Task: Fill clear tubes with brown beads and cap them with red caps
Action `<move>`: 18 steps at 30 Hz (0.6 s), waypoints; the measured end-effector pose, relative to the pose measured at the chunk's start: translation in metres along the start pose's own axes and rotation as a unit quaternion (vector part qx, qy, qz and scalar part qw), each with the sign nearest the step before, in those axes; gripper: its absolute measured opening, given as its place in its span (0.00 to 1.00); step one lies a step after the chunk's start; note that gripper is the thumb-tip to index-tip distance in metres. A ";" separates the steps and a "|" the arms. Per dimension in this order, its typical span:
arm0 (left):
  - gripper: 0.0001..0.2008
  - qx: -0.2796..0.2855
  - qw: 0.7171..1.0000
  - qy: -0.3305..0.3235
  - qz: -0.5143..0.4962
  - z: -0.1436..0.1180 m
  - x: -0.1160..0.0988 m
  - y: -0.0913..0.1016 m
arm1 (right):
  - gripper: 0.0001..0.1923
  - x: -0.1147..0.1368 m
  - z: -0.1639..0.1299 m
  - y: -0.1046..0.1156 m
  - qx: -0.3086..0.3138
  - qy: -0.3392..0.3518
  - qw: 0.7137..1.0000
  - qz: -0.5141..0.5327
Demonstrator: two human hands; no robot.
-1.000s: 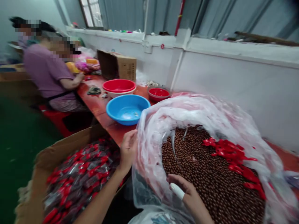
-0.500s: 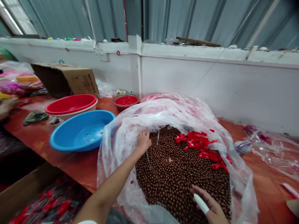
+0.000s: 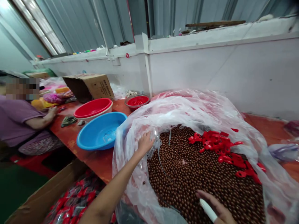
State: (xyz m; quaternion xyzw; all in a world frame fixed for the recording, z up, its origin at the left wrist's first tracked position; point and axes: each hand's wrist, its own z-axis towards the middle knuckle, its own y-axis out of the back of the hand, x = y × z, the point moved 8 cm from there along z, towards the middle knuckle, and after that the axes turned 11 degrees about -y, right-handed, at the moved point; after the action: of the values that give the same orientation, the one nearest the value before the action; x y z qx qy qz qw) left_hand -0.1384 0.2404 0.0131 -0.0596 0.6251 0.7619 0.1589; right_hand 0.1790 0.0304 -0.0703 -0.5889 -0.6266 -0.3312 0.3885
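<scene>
A big translucent plastic bag (image 3: 130, 140) stands wide open, filled with small glossy brown balls (image 3: 187, 174). At its left inner edge, my left hand (image 3: 146, 143) has its fingers curled on a clear plastic piece (image 3: 156, 137); more clear pieces lie beneath the hand. Over the balls near the front, my right hand (image 3: 218, 210) is partly in view, fingers extended and apart, holding nothing visible. One of its fingers wears a white cover (image 3: 207, 210). Red plastic pieces (image 3: 217, 143) lie on the balls at the right. A thin grey strip (image 3: 161, 163) crosses the balls.
Left of the bag are a blue basin (image 3: 93, 138), a red basin (image 3: 93, 107) and a bowl of red pieces (image 3: 137, 100). Behind them lies a cardboard box (image 3: 99, 85). Below, an open carton (image 3: 44, 193) holds red-topped packs. A person (image 3: 18, 121) sits at far left.
The view has swung left, bringing the seated person into sight. My left hand has gone from a closed fist at the bag's edge to fingers on a clear plastic piece. My right hand stays over the balls.
</scene>
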 end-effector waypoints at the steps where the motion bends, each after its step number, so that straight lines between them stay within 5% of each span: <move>1: 0.25 0.002 1.000 -0.015 -0.012 -0.003 -0.010 -0.006 | 0.23 0.003 -0.001 -0.002 -0.009 0.004 1.000 -0.002; 10: 0.23 -0.022 0.982 -0.138 -0.126 -0.013 -0.098 -0.046 | 0.17 0.013 -0.017 -0.012 -0.051 0.026 0.998 -0.029; 18: 0.15 -0.049 0.970 -0.192 -0.137 -0.017 -0.113 -0.007 | 0.16 0.037 -0.012 0.024 -0.148 0.105 0.973 -0.145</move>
State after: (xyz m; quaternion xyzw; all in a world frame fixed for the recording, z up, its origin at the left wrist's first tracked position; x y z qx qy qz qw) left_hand -0.0319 0.2065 0.0357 -0.0048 0.5306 0.7595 0.3762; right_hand 0.2036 0.0393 -0.0334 -0.5048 -0.6047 -0.5333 0.3086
